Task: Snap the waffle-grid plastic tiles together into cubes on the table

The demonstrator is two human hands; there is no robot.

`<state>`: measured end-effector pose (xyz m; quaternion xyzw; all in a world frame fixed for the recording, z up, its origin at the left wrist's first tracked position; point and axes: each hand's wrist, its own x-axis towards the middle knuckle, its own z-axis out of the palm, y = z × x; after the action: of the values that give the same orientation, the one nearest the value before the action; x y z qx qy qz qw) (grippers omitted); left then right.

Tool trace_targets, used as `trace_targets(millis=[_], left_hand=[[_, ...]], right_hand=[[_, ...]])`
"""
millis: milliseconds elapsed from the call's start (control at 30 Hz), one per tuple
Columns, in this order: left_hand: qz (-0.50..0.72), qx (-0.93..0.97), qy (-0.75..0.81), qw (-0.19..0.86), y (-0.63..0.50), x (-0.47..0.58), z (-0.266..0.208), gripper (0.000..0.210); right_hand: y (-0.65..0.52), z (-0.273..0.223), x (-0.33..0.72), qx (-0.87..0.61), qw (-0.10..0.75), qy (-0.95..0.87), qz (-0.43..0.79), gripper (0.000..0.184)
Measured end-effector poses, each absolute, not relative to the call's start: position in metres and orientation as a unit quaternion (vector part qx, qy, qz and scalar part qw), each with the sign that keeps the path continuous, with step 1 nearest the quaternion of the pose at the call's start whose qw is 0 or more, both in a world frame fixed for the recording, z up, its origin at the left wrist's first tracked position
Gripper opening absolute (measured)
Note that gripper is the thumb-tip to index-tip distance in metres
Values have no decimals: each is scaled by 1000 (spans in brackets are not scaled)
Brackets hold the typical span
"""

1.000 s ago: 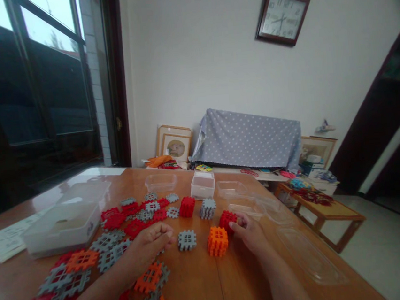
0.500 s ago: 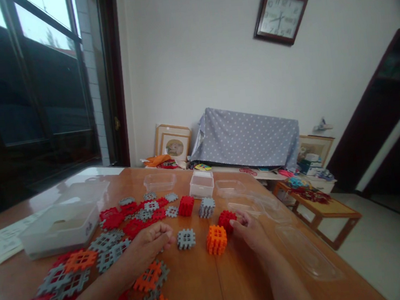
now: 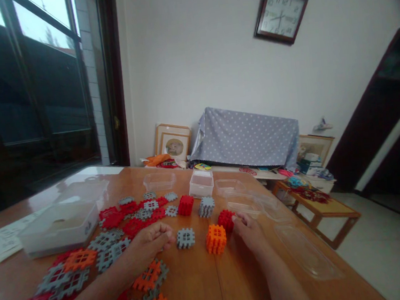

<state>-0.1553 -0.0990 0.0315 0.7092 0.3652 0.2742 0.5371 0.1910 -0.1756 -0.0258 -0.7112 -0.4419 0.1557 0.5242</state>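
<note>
My left hand [image 3: 155,239] is closed with its fingers curled, just left of a grey waffle block stack [image 3: 185,238]. What it holds, if anything, is hidden. My right hand [image 3: 248,230] has its thumb and fingertips pinched at the right side of a red waffle block stack [image 3: 225,221]. In front of that stack stands an orange waffle block stack [image 3: 216,239]. Farther back are another red stack [image 3: 185,205] and another grey stack [image 3: 206,207]. Loose grey, red and orange waffle blocks [image 3: 106,240] lie spread around and beneath my left forearm.
A translucent box [image 3: 61,229] and printed paper [image 3: 0,244] lie at the left. A small white box [image 3: 201,184] stands at the back. Clear plastic trays and lids [image 3: 307,253] line the table's right side. Beyond the right edge is a low wooden stool [image 3: 326,211].
My right thumb has slid slightly right, from over the red stack's face to its edge. The left hand and the stacks look nearly unchanged.
</note>
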Motion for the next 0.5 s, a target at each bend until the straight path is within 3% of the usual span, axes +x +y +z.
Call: trace_targets(millis=[500], left_hand=[[271, 708, 364, 541, -100, -155, 32, 31]], right_hand=[[-176, -22, 184, -703, 531, -453, 136, 53]])
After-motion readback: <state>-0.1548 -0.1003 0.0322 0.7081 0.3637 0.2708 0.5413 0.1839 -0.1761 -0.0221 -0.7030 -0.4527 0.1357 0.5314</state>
